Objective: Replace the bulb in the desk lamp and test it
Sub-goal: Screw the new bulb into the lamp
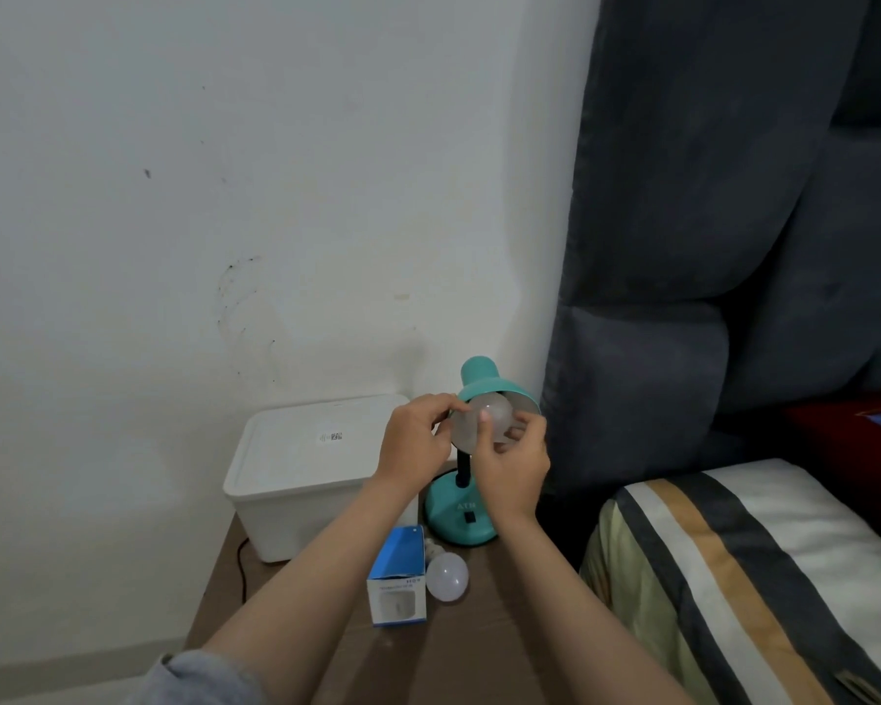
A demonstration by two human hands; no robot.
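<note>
A teal desk lamp (459, 521) stands on the brown bedside table (479, 648), its shade (484, 386) tilted toward me. A white bulb (494, 412) sits in the mouth of the shade. My right hand (512, 475) grips this bulb from below with its fingertips. My left hand (415, 440) pinches the left rim of the shade beside the bulb. A second white bulb (447, 577) lies on the table in front of the lamp base. Next to it stands a blue and white bulb box (397, 577).
A white lidded plastic box (301, 470) stands at the table's back left, against the wall. A black cord (241, 567) runs down its left side. A dark padded headboard (708, 246) and a bed with a striped cover (764, 577) lie to the right.
</note>
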